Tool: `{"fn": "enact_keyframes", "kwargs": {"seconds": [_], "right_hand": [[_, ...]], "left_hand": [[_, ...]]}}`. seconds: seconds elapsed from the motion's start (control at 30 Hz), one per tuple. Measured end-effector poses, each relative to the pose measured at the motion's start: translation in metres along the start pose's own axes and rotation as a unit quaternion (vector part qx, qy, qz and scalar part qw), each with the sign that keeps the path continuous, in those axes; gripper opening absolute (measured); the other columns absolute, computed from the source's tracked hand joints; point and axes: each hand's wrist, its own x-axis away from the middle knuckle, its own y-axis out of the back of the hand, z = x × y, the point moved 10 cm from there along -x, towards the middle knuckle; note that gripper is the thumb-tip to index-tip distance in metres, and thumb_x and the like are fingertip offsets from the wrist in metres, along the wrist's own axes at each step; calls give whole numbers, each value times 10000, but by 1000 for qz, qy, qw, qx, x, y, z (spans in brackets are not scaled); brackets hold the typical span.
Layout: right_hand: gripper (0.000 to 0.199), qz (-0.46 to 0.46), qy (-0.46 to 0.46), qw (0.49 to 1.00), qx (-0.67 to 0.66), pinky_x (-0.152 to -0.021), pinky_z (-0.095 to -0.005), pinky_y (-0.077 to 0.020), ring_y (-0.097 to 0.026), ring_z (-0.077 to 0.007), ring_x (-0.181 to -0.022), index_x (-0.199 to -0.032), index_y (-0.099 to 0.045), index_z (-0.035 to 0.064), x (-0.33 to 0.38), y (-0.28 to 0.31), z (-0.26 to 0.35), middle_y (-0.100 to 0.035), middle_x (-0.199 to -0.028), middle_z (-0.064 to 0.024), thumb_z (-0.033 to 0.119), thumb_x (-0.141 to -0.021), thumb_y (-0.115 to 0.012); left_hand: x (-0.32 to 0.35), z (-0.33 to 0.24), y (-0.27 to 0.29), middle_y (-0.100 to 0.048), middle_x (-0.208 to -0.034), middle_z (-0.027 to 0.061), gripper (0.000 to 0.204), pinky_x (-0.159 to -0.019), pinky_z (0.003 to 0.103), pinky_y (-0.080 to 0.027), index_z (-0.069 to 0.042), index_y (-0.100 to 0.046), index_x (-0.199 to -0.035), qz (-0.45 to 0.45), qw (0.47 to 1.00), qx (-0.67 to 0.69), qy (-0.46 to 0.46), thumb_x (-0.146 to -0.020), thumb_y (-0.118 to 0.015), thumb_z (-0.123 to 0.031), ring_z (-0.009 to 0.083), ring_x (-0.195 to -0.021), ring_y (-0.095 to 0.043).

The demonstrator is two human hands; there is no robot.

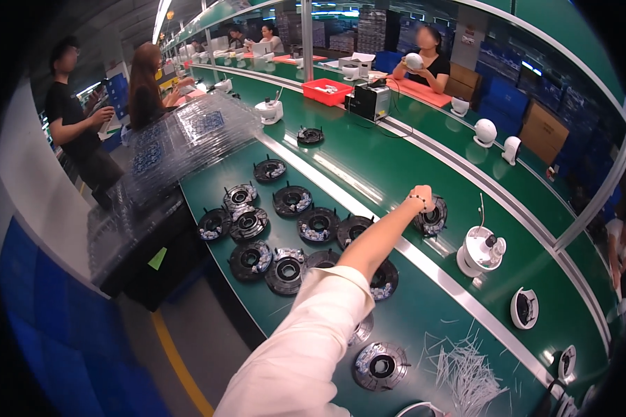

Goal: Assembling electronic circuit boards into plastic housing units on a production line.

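Observation:
My left hand (422, 197), with a dark beaded bracelet on the wrist, is stretched far out over the green conveyor belt. Its fingers are closed at the upper edge of a black round base (433, 219), which is partly hidden behind the hand. To the right of it on the belt stands a white rounded housing (478, 251) with a wire sticking up. Under and beside my forearm, several similar black round bases (318, 225) with small parts bagged on them lie on the green table. My right hand is out of view.
A pile of thin white strips (466, 372) lies at the table's near right. Clear plastic trays (188, 132) are stacked at the left. A red bin (327, 92) and a black box device (368, 101) stand across the belt. One co-worker (428, 62) there holds a white round part.

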Motion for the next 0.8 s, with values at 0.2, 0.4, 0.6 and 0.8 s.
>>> {"fn": "enact_keyframes", "kwargs": {"seconds": [0.2, 0.4, 0.6, 0.8], "right_hand": [[996, -185, -2, 977, -105, -950, -425, -261, -341, -385, -1110, -1213, -306, -59, -3, 42, -8, -389, -1164, -269, 334, -438, -791], [1192, -210, 106, 762, -603, -986, -389, -229, -219, -288, -1229, -1306, -33, -2, -37, 51, 18, -142, -1350, -179, 282, -445, -807], [1166, -176, 178, 784, -568, -1005, -373, -171, -156, -293, -1250, -1300, 4, -35, -49, 52, 58, -81, -1349, -211, 198, -484, -796], [1154, -183, 208, 810, -516, -987, -383, -227, -215, -306, -1224, -1292, -10, -48, -37, 60, 48, -93, -1331, -245, 209, -494, -804]], "left_hand": [[86, -35, 39, -584, -856, 164, 335, -754, 332, -451, -3, -511, -919, -64, 950, 265, -149, -618, -605, -118, 279, -832, -575], [289, -84, 37, -532, -961, 117, 282, -775, 265, -444, 32, -362, -1034, 100, 846, 490, -186, -805, -510, -39, 139, -880, -533], [379, -95, 9, -461, -1087, 107, 352, -869, 269, -375, 14, -296, -1147, 106, 744, 633, -185, -832, -450, -21, 133, -988, -460], [408, -99, -12, -419, -1191, 110, 393, -923, 301, -340, 2, -260, -1247, 242, 638, 718, -136, -890, -364, -125, 171, -1089, -421]]}}
